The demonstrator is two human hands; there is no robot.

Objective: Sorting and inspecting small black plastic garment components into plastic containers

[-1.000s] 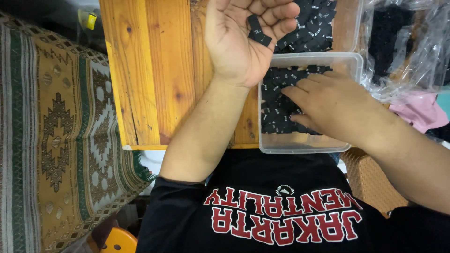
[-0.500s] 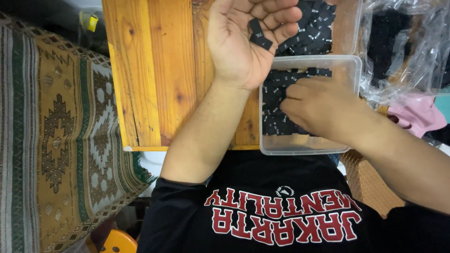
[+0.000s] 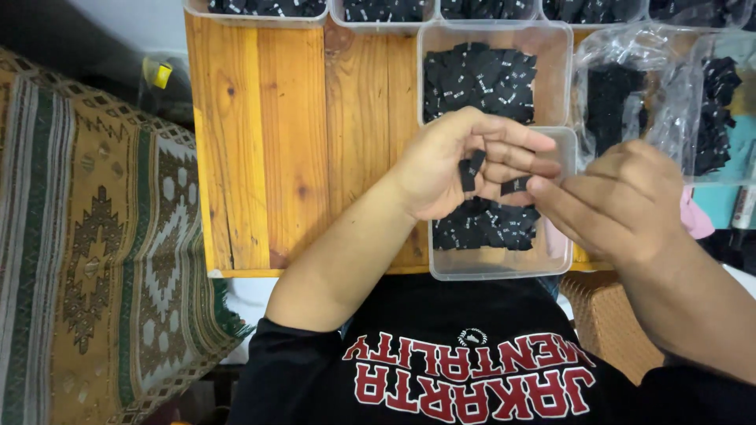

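My left hand (image 3: 453, 161) is cupped over a clear plastic tub (image 3: 488, 269) and holds a few small black fabric labels (image 3: 470, 169) in its curled fingers. My right hand (image 3: 618, 201) pinches one black label (image 3: 516, 186) at its fingertips, right against the left hand's fingers. The tub below holds a heap of the same black labels (image 3: 484, 228). Behind it, a second clear tub (image 3: 555, 71) is filled with more black labels (image 3: 476, 83).
The tubs stand on a low wooden table (image 3: 268, 149). A row of label-filled tubs (image 3: 256, 9) lines the far edge. Clear plastic bags (image 3: 646, 102) of black labels lie at right. A patterned rug (image 3: 94, 252) covers the floor at left.
The view has tilted down. My left hand turned from palm-up to cupped over the near tub. My right hand rose out of the tub with a label and met the left fingers.
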